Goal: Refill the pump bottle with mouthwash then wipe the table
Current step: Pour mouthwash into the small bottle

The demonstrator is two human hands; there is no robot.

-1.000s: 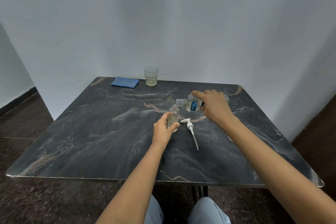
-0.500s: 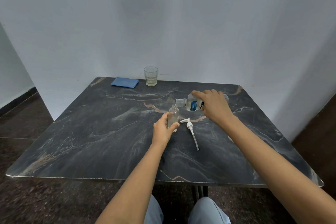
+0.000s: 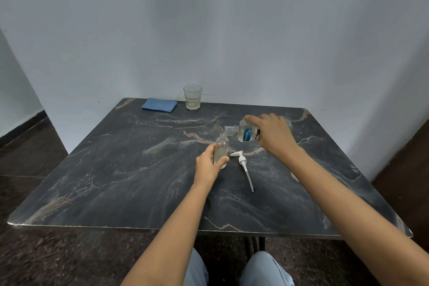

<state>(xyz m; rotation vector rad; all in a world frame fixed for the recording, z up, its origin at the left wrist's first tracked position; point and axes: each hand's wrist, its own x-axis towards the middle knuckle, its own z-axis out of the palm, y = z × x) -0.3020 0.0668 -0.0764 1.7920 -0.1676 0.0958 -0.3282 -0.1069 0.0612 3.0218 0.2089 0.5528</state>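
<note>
**Hardly any movement: mouthwash bottle stays tipped over the pump bottle**

Nothing has visibly moved since the frame before; both hands keep their places. The left hand (image 3: 207,165) grips the lower part of the small clear round pump bottle (image 3: 222,146), which stands upright on the dark marbled surface (image 3: 116,169). The right hand (image 3: 274,134) grips from above the clear plastic mouthwash bottle with blue label (image 3: 246,132). It is tilted almost flat, with its open neck just above the small bottle's mouth. The white plastic pump head with long tube (image 3: 243,162) lies between the hands. Well beyond the left hand are a folded blue cloth (image 3: 159,104) and a clear drinking glass (image 3: 192,97).
</note>
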